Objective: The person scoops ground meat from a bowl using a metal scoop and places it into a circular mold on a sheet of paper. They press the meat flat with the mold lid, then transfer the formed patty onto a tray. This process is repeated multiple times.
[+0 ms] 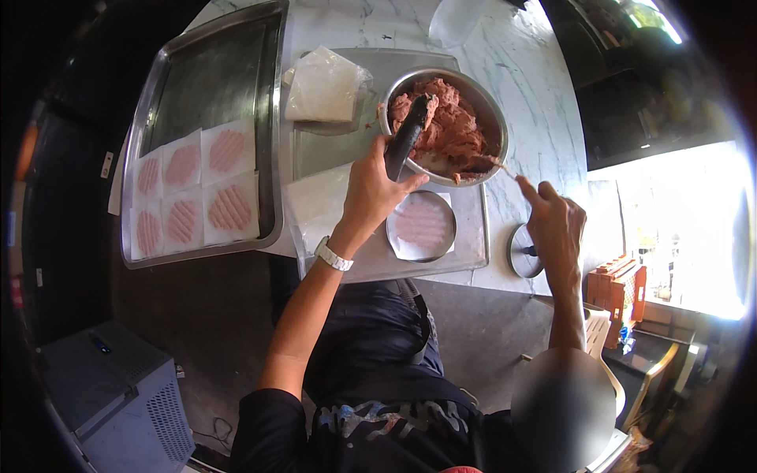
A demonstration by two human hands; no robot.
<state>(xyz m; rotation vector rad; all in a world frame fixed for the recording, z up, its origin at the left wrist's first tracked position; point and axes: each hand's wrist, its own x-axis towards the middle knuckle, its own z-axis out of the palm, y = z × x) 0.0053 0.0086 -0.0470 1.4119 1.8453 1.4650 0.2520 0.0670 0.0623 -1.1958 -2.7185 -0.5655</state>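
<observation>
My left hand (pixel 374 183) holds a black-handled tool (pixel 408 137), probably an ice-cream-type scoop, with its meat-smeared end over a steel bowl (pixel 503 127) of ground meat (pixel 452 121). At the bowl's lower right rim, my right hand (pixel 553 222) grips a thin utensil (pixel 495 161) whose end lies in the meat. Below the bowl, a ridged patty (pixel 421 223) sits on white paper inside a round metal mould (pixel 453 235). A round press plate (pixel 520 254) with a dark knob lies near my right wrist.
To the left, a deep steel tray (pixel 275 118) holds several ridged patties (pixel 229 208) on paper squares. A stack of paper sheets (pixel 325 88) in plastic lies behind a clear plastic sheet (pixel 316 198). A flat metal tray (pixel 479 236) is under the mould. An orange crate (pixel 615 290) stands at right.
</observation>
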